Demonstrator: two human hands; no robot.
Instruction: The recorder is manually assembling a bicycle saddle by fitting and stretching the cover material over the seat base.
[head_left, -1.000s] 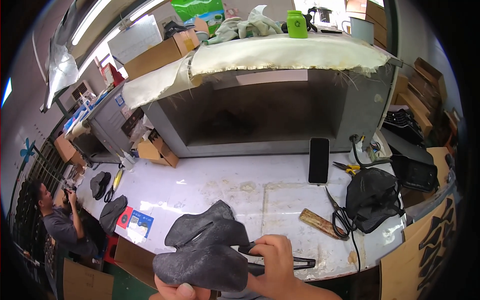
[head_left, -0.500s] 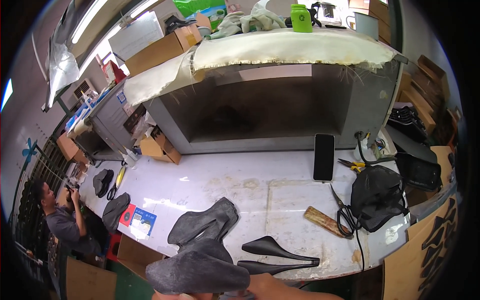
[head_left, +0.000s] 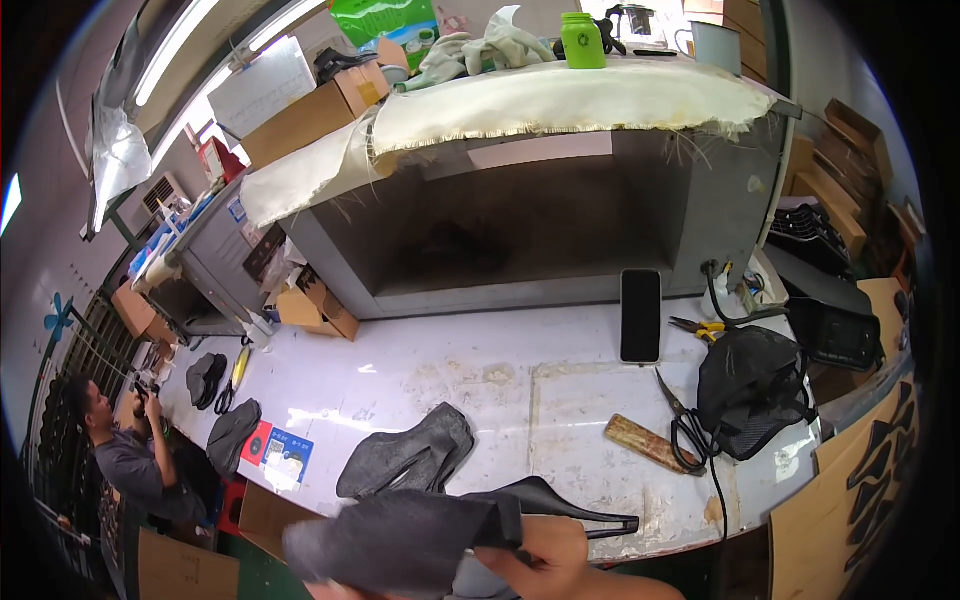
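Observation:
At the lower edge, a dark grey bicycle saddle (head_left: 385, 535) is held up, its left end smeared by motion. My right hand (head_left: 545, 552) has its fingers closed round the black edge at the saddle's right end. Below the left end, only a little of my left hand (head_left: 335, 591) shows, gripping from underneath. A greyish thing (head_left: 482, 580) beside my right fingers is too covered to name. Just beyond lies another dark grey saddle (head_left: 410, 452) on the white table (head_left: 480, 350). A black, narrow-necked saddle part (head_left: 540, 494) rests partly behind my right hand.
To the right lie scissors (head_left: 685, 425), a worn wooden strip (head_left: 645, 442), a phone (head_left: 640, 315), yellow-handled pliers (head_left: 700, 328) and a black mesh bag (head_left: 752, 390). A grey metal box (head_left: 500, 292) stands at the back. A person (head_left: 140, 450) is at far left, near more saddles (head_left: 233, 435).
The held saddle has turned, so its black right edge now shows. My right hand has come up and over this end, covering part of the black saddle part. The view has shifted slightly.

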